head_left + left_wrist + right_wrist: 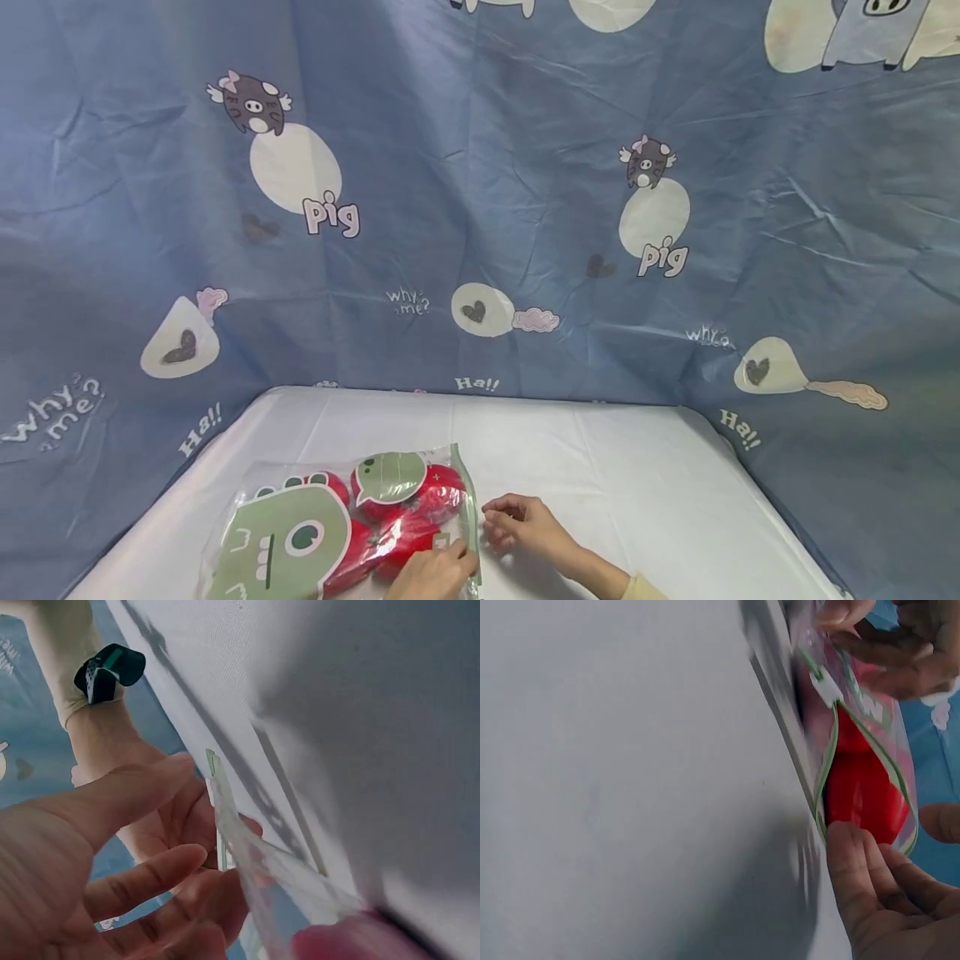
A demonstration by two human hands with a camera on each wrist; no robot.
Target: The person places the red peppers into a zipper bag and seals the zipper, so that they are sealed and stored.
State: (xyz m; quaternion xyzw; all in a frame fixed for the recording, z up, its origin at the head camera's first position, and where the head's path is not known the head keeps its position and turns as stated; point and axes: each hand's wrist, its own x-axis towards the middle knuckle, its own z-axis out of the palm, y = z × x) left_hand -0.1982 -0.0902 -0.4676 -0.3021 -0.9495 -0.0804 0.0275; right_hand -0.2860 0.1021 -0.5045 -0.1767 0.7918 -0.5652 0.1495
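Observation:
A clear zip bag (292, 542) with a green cartoon monster print lies on the white table, its green-edged mouth toward the right. Inside are several round red things (405, 537) that look like tomatoes. In the right wrist view the mouth gapes, with a white slider (826, 688) at its upper end. My left hand (437, 573) is at the near part of the mouth, close to the slider; its thumb stands apart from its bent fingers in the left wrist view. My right hand (528, 532) is just right of the mouth, fingers loosely bent, fingertips by the rim, thumb apart.
The white table (622, 475) extends to the right of the bag and behind it. A blue curtain (465, 208) with pig prints hangs beyond the table and along its sides. A dark strap (109, 671) sits on the right wrist.

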